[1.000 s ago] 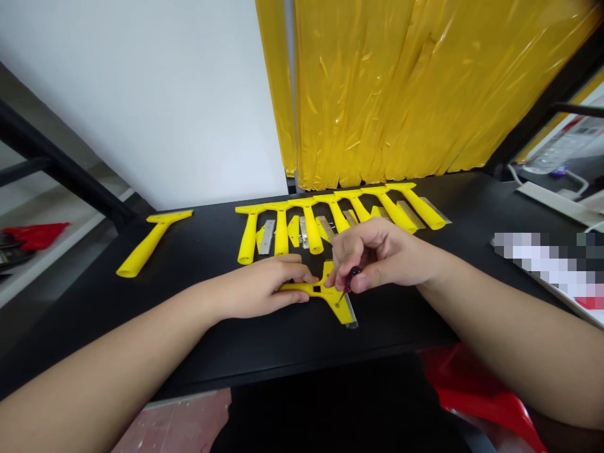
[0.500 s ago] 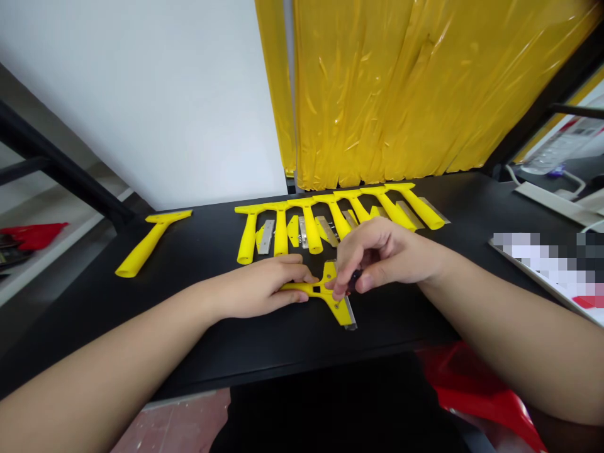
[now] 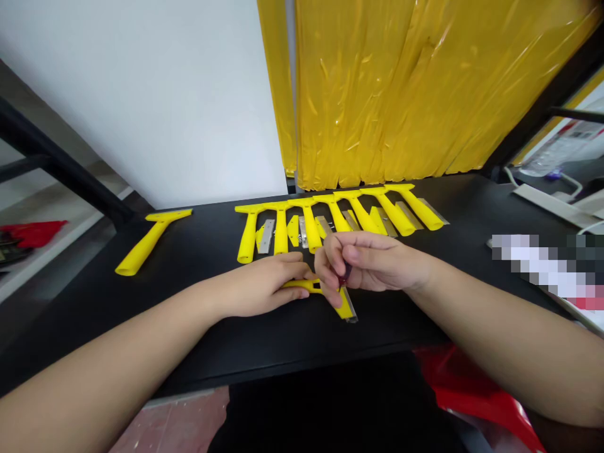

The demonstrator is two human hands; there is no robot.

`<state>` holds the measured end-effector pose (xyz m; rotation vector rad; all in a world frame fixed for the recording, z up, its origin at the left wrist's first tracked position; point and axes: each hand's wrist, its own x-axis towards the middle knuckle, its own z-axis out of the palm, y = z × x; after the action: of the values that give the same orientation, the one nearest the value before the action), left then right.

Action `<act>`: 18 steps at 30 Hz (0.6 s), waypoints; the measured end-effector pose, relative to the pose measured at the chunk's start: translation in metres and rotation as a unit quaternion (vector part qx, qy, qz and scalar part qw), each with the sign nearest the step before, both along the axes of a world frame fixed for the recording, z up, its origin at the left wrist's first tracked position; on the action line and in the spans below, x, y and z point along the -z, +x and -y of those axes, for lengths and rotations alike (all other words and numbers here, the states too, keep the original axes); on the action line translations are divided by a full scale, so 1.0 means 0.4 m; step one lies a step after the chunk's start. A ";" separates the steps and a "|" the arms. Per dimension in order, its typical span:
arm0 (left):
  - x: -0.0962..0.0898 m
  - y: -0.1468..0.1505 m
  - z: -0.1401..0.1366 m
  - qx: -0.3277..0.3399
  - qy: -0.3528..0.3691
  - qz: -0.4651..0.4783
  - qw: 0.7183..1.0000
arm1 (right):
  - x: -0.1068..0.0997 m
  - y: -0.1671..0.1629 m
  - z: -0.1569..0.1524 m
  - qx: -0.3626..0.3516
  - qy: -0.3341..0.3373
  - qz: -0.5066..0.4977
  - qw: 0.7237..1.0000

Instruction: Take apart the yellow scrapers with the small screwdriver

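The left hand [image 3: 264, 284] lies flat over the handle of a yellow scraper [image 3: 346, 306] and presses it onto the black worktop [image 3: 198, 327]. Only bits of the scraper show: a short stretch of bright yellow plastic handle under the fingertips, and the far end of its T-shaped head poking out below the right hand, with a thin grey metal blade along the edge. The rest is covered by both hands.

The right hand [image 3: 372, 264] sits just beside the left one, directly over the scraper's head, fingers curled tight around a small dark-handled tool [image 3: 346, 272], of which only the rounded dark knob peeks out between thumb and fingers. Its tip is hidden.

Beyond both hands, a row of yellow scrapers [image 3: 330, 217] lies fanned out, with loose metal blades [image 3: 267, 236] tucked between the handles. Well off past the left hand lies a lone scraper [image 3: 146, 242] on its own. A yellow plastic curtain [image 3: 401, 88] hangs behind the row.
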<state>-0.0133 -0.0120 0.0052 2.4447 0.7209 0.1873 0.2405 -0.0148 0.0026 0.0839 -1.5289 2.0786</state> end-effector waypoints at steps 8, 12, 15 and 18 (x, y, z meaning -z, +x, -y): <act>0.003 -0.001 -0.003 -0.008 0.003 -0.027 1.000 | 0.007 -0.010 0.001 0.008 -0.009 -0.020 1.000; 0.008 -0.003 -0.005 -0.002 0.002 -0.017 1.000 | 0.007 -0.009 -0.002 0.036 0.001 -0.007 0.999; 0.010 -0.005 -0.006 -0.001 0.004 -0.009 1.000 | 0.006 -0.010 -0.003 0.014 0.008 -0.004 1.000; 0.009 -0.005 -0.004 -0.007 0.007 -0.012 1.000 | 0.004 -0.007 0.003 -0.012 0.016 -0.006 1.000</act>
<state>-0.0153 -0.0102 0.0018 2.4600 0.7498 0.1697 0.2375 -0.0159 0.0011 0.1270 -1.5613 2.0702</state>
